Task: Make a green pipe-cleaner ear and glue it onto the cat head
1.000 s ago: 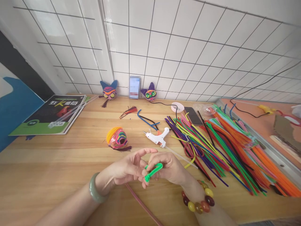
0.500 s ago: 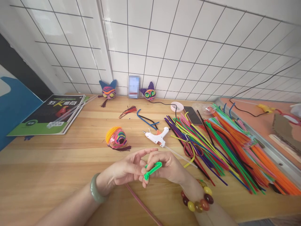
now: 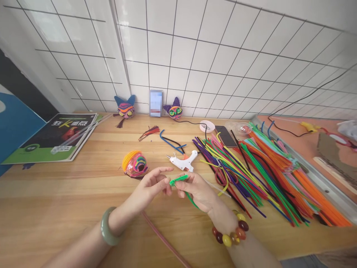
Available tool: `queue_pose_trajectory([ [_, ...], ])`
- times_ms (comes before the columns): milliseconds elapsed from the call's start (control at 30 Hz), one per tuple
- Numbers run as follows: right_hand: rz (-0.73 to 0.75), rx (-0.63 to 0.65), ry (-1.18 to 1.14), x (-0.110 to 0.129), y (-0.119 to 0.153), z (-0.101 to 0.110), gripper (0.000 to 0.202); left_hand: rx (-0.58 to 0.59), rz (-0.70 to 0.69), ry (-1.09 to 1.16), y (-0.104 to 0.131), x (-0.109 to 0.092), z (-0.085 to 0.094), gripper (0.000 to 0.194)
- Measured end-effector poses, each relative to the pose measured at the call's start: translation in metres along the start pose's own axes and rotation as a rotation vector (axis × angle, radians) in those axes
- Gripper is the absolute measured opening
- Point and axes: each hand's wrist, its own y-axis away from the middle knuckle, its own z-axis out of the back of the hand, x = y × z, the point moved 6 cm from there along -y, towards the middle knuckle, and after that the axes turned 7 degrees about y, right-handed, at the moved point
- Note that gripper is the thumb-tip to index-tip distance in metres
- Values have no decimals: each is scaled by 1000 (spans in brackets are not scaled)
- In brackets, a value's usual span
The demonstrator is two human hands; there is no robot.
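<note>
My right hand (image 3: 199, 189) pinches a green pipe cleaner (image 3: 180, 178) between thumb and fingers; its tail hangs down below the palm. At the coiled tip of the pipe cleaner, my left hand (image 3: 153, 186) closes thumb and fingertips on it, the index finger stretched out above. Just beyond the left hand sits a clear ball (image 3: 135, 163) partly covered in orange and multicoloured strips, with a round eye shape. A white hot glue gun (image 3: 184, 162) lies beyond the right hand, its nozzle pointing left.
A heap of coloured pipe cleaners (image 3: 251, 175) spreads at right, with red-handled scissors (image 3: 221, 176) in it. Two finished eared heads (image 3: 125, 108) and a lit phone (image 3: 155, 103) lean near the tiled wall. Magazines (image 3: 67, 137) lie at left; a pink strand (image 3: 164, 238) crosses the front.
Both hands have risen slightly with the green pipe cleaner. Its bent loop has turned flatter, and a green tail now shows under my right hand. The view has shifted slightly.
</note>
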Motion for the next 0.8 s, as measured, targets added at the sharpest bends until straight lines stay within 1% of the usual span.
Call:
queue_pose_trajectory([
  [67, -23, -18, -25, -2, -1, 3, 12, -94, -78, -120, 1, -6, 3, 25],
  [133, -45, -40, -38, -6, -2, 6, 14, -161, -136, -219, 3, -10, 6, 22],
  [167, -50, -54, -38, -7, -2, 8, 15, -172, -157, -253, 3, -10, 6, 21],
  [233, -49, -83, -33, -9, -3, 10, 15, -155, -179, -282, 3, -8, 6, 20],
  [400, -16, -114, -3, -7, -3, 9, 16, -141, -131, -245, -1, 1, 7, 20],
  [600, 53, -162, 103, -2, -3, 8, 22, -161, -98, -219, -1, -3, 4, 21],
  [733, 94, -212, 133, 3, -1, 9, 24, -203, -77, -244, -1, -4, 7, 22],
  [800, 87, -216, 115, 4, 0, 10, 31, -220, -67, -241, -2, -4, 10, 22],
])
